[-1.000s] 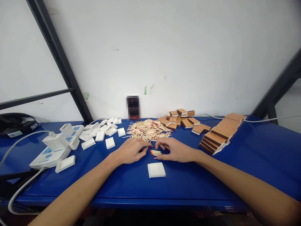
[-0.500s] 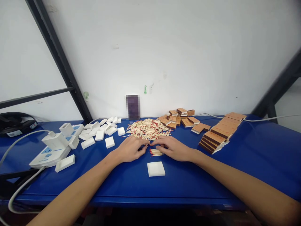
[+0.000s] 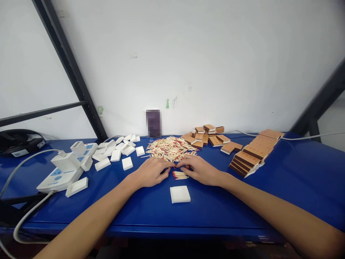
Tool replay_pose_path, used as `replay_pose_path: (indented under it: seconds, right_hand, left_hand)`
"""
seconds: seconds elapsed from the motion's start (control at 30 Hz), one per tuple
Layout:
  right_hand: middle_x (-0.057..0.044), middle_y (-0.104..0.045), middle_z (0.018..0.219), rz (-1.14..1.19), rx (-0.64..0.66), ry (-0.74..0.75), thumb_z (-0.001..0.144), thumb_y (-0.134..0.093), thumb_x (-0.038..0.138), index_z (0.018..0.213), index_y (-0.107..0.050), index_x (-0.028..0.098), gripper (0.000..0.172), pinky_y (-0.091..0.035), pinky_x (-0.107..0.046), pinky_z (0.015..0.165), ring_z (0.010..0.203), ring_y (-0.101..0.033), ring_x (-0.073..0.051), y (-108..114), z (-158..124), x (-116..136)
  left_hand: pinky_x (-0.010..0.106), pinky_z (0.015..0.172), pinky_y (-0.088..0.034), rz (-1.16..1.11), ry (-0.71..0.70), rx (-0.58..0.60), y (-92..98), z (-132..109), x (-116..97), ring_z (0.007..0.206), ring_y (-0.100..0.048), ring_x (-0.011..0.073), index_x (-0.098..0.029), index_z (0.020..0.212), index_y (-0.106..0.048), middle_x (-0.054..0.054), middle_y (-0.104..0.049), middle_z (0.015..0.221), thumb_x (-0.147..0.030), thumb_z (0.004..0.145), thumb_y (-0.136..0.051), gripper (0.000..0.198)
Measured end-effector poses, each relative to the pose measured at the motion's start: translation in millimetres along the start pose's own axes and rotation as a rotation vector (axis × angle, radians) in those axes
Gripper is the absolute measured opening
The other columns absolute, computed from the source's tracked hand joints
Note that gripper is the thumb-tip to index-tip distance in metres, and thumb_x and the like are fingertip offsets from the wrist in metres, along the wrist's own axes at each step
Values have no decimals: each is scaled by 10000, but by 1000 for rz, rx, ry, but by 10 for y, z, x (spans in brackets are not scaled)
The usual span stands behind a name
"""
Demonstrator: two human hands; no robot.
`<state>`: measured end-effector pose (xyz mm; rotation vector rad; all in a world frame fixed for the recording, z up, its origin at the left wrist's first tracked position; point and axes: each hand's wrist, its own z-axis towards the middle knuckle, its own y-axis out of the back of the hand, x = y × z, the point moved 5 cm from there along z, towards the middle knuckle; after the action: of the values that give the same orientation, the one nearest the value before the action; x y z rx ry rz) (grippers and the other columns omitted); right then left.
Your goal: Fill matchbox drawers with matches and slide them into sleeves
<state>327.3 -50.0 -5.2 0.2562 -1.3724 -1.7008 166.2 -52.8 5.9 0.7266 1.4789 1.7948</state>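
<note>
Both of my hands rest on the blue table (image 3: 296, 172) at the near edge of a heap of red-tipped matches (image 3: 170, 148). My left hand (image 3: 151, 172) lies palm down, its fingertips pinched on matches at the heap's edge. My right hand (image 3: 198, 169) mirrors it, fingers curled and pinching matches beside the left fingertips. Between and just below the hands lies a small bundle of aligned matches (image 3: 179, 175). An empty white matchbox tray (image 3: 180, 194) sits close in front of the hands.
Several white trays (image 3: 118, 153) lie scattered at the left, beside a white power strip with chargers (image 3: 64, 167) and its cable. Brown matchbox sleeves (image 3: 207, 136) are piled behind right, and a flat stack of them (image 3: 252, 153) lies further right. A wall stands behind.
Both hands have slid a little away from me, up to the heap's edge, and their fingertips have come together. The small bundle and the white tray lie where they were.
</note>
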Motion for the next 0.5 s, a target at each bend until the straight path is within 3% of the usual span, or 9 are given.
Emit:
replay_pose_path:
  seconds: [0.33, 0.43, 0.5]
  right_hand:
    - [38, -514, 579, -18, -2, -205, 849, -533, 190, 800, -647, 189, 124, -292, -243, 536, 534, -438, -110, 44, -15, -148]
    - [21, -522, 643, -42, -7, -168, 874, -495, 174, 876, -630, 190, 136, -337, -248, 571, 599, -466, -129, 59, -23, -146]
    - [-18, -568, 795, -51, -13, -92, 902, -450, 150, 1014, -632, 204, 220, -396, -264, 657, 725, -523, -151, 63, -35, -136]
  left_hand:
    - [309, 769, -446, 41, 47, -34, 12, -12, 43, 883, -653, 205, -229, 1139, -625, 39, -701, 958, -247, 928, -440, 282]
    - [297, 739, -446, 39, 30, -24, 22, -8, 27, 848, -653, 198, -220, 1107, -634, 36, -702, 930, -233, 922, -443, 266]
    - [291, 730, -447, 30, 18, -20, 24, -7, 19, 831, -653, 192, -221, 1127, -632, 36, -703, 924, -228, 923, -441, 279]
